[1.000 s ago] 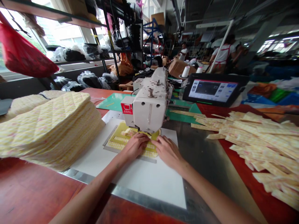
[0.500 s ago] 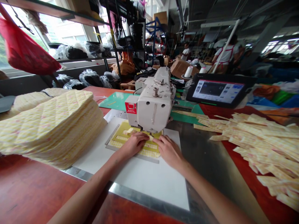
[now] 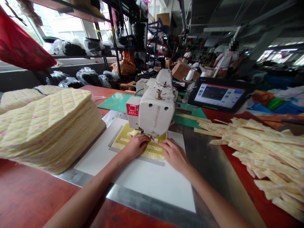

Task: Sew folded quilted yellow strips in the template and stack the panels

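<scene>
Under the head of a white sewing machine (image 3: 155,112) lies a yellow-green slotted template (image 3: 152,146) over a pale yellow quilted fabric piece (image 3: 152,155). My left hand (image 3: 137,145) rests on the template's middle, fingers bent and closed together on a narrow fabric strip (image 3: 133,133) that runs beneath them. Its fingertips are close by the needle area, and the thumb is hidden. My right hand (image 3: 175,154) lies at the template's right edge, index finger stretched out and touching the template. Nothing shows in its grasp.
A tall stack of quilted pieces (image 3: 47,129) stands at the left. Loose fabric strips (image 3: 263,148) are heaped at the right, below a control screen (image 3: 219,93). A white sheet (image 3: 152,183) covers the metal bed. Two people are in the background.
My right fingertips have drawn slightly right, away from the needle area. My left hand stays nearly in place on the template. The view has shifted a little.
</scene>
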The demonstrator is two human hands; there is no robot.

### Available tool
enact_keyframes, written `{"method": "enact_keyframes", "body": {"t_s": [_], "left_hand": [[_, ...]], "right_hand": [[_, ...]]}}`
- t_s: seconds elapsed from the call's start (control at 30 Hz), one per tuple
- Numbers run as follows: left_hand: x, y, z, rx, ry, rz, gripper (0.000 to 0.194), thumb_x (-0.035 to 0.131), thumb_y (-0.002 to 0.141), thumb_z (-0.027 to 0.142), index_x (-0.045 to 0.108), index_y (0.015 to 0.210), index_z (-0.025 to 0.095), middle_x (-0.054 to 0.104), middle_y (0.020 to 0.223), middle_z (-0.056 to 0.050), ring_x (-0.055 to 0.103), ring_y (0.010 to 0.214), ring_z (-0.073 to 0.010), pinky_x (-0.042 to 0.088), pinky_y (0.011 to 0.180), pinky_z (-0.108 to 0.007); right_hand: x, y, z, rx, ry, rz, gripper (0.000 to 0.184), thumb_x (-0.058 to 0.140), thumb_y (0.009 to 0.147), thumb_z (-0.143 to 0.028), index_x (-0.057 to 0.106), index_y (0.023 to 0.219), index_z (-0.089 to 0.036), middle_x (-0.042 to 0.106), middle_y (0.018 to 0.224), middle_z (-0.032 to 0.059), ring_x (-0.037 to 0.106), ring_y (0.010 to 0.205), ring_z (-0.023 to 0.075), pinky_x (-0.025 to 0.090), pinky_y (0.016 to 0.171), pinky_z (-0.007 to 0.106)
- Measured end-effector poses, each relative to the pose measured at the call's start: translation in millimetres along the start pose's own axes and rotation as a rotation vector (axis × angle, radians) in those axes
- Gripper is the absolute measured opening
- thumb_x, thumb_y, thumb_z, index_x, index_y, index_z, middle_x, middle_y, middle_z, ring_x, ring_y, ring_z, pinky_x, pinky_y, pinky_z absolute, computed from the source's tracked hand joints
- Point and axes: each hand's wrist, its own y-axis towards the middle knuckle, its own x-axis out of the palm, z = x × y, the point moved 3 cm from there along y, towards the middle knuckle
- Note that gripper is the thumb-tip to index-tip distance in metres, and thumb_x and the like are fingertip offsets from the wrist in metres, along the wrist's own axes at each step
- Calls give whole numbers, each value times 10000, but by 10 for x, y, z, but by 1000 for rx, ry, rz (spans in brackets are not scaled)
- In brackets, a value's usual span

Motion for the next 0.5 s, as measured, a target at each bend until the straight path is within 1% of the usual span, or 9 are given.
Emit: {"method": "enact_keyframes", "body": {"t_s": [0.1,0.2,0.37,0.5], "left_hand": [[10,34,-53,-36,35,8,384,526,847,-14,752,1092,177,767,1116,-73,696,1006,-222,532,949,-341],[-21,34,-92,-50,45,31,364,527,850,4,758,1078,169,775,1044,-80,689,958,-229,543,902,-343],[-103,-17,-128,-54,41,53,355,511,856,18,757,1058,175,765,1038,-77,686,970,-218,539,919,-340],[-145,-77,-92,-53,32,41,348,510,847,16,754,1035,176,763,1039,-70,685,980,-218,533,924,-342]], "right_hand": [[-13,25,6,-32,14,48,331,507,931,-49,722,1111,-224,619,948,53,620,948,218,562,860,354],[-5,61,-21,-51,52,76,309,514,930,-57,735,1074,-218,631,929,47,631,920,204,562,834,328],[51,122,-99,-25,83,44,301,505,943,-76,737,1079,-213,638,941,48,643,924,193,557,841,311],[75,99,-160,-8,99,16,302,493,962,-97,734,1101,-217,647,950,49,646,918,185,555,848,303]]}}
